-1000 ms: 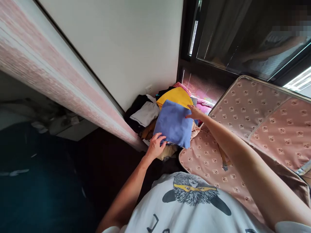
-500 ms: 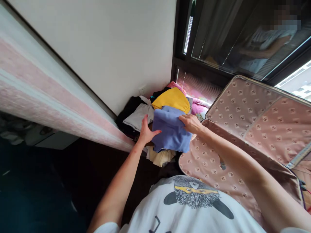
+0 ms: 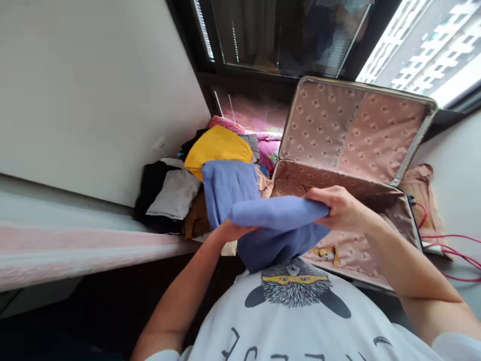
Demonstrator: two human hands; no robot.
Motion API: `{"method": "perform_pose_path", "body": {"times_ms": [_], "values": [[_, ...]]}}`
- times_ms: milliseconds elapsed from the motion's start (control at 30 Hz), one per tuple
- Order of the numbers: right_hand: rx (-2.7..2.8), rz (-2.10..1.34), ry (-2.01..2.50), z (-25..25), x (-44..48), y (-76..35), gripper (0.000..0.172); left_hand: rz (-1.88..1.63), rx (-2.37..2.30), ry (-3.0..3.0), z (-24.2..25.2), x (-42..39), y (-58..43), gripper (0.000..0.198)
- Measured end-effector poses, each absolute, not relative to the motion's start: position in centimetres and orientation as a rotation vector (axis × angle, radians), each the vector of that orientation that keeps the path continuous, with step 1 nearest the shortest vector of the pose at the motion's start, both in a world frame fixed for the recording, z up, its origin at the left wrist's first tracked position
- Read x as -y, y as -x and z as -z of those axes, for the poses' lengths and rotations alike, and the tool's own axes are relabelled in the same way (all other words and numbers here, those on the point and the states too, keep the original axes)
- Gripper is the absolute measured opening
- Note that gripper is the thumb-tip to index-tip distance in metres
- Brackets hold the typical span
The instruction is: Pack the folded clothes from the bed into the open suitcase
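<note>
A folded blue garment [image 3: 276, 225] is held in the air between both my hands, over the near edge of an open suitcase [image 3: 349, 135] with a pink patterned lining. My left hand [image 3: 230, 232] is closed under its left end, mostly hidden by the cloth. My right hand [image 3: 339, 206] pinches its right end. A second blue piece [image 3: 227, 185] lies on the clothes pile behind it, below a yellow garment [image 3: 216, 148].
The clothes pile holds a grey garment [image 3: 175, 193], black and pink pieces, against a white wall [image 3: 93, 85]. A pink-edged ledge [image 3: 75, 245] runs at the left. Red cables [image 3: 447, 245] lie right of the suitcase. A dark window [image 3: 285, 30] is behind.
Both hands lifted the blue garment off the pile and brought it toward me and to the right, over the suitcase. The view swung to the right, showing the whole suitcase.
</note>
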State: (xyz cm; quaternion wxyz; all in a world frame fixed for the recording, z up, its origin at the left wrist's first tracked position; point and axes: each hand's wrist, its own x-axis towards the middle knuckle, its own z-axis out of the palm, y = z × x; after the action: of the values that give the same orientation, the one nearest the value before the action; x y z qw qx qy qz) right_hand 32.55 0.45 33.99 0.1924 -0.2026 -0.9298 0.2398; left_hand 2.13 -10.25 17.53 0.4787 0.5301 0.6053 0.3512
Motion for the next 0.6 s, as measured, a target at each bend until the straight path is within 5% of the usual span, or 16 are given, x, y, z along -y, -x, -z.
{"method": "perform_pose_path", "body": {"times_ms": [267,600], "values": [[2.363,-0.883,1.404,-25.0,-8.8,-42.9,0.030,-0.845,-1.105,-0.837,-14.9,-2.3,-14.0,0.073],[2.392,-1.433,1.355,-15.5,-9.6,-45.7,0.040,-0.694,-1.280,-0.748,-7.5,1.7,-15.4,0.073]]}}
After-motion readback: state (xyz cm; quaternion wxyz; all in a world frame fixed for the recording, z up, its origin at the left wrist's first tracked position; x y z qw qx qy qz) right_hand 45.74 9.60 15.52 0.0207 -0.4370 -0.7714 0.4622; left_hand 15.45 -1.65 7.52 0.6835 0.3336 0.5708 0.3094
